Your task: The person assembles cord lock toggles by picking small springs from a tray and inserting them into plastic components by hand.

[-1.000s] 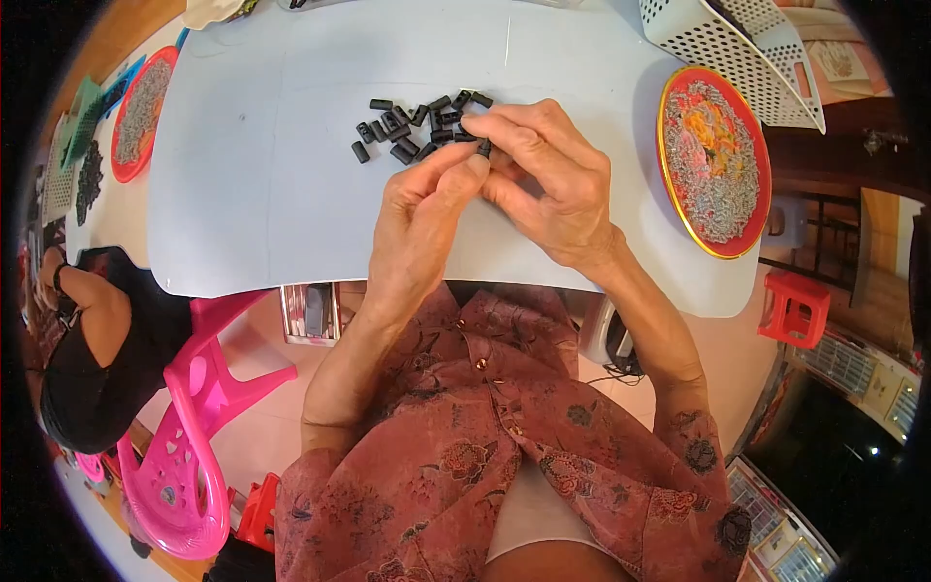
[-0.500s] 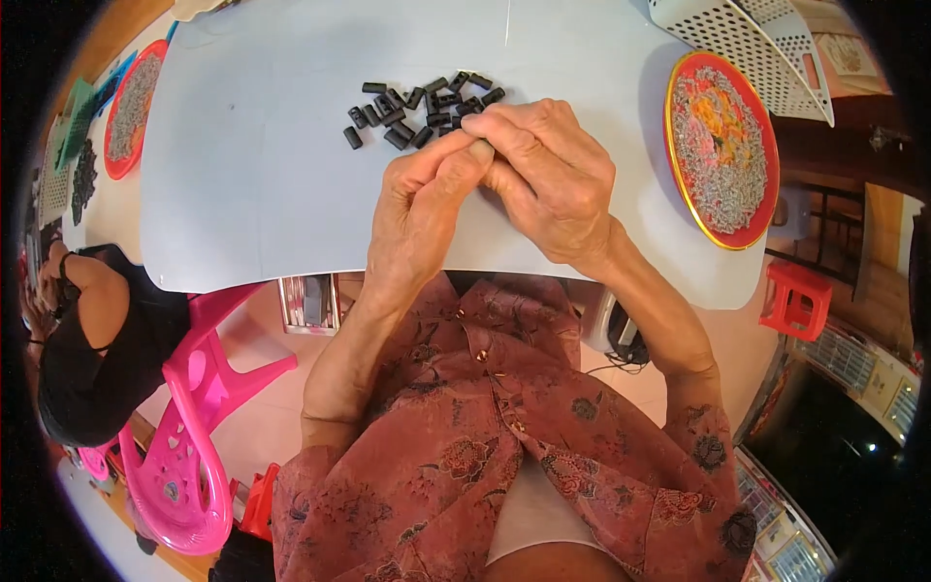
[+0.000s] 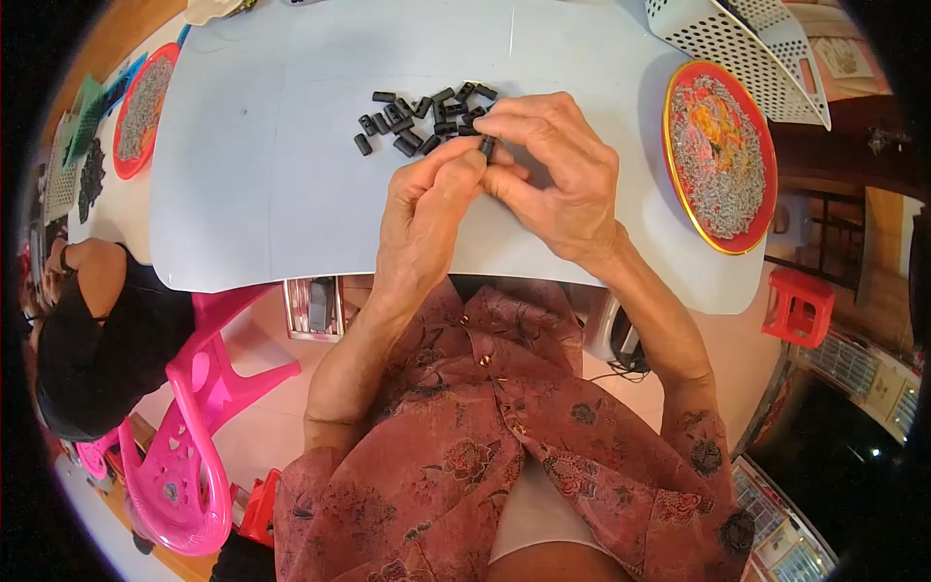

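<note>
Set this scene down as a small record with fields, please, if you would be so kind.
Surface: pale blue table
Left hand: fingers pinching a small black cylindrical piece
Right hand: fingers at the same piece; firmness of grip unclear
Loose pieces: cluster of small black cylinders, just beyond the hands
Right side: round red plate with gold rim, holding small silvery pieces; white perforated basket beyond it
Floor: red plastic stool at right

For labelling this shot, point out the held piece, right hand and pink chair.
Held piece (image 3: 488,145): head view, visible black side.
Right hand (image 3: 566,175): head view, back.
Pink chair (image 3: 199,429): head view, curved rim.
</note>
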Available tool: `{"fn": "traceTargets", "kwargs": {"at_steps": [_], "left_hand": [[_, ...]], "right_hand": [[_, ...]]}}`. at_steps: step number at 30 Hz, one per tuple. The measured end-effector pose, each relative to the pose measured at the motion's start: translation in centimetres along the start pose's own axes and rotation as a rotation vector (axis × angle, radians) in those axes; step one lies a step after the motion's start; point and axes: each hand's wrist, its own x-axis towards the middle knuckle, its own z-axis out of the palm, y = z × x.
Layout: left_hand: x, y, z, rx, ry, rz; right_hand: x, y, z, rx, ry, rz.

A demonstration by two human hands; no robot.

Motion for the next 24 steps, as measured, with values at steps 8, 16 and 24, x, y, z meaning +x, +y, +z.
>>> {"fn": "traceTargets", "kwargs": {"at_steps": [8, 16, 24], "left_hand": [[0.1, -0.5, -1.0, 0.170, -0.027, -0.032], [0.7, 0.8, 0.3, -0.215, -0.054, -0.023], [0.4, 0.0, 0.1, -0.176, -0.038, 0.025]], "right_hand": [[-0.2, 0.4, 0.1, -0.136, 0.017, -0.191], [0.0, 0.6, -0.1, 0.103, -0.051, 0.033], [0.2, 0.3, -0.4, 0.084, -0.077, 0.053]]}}
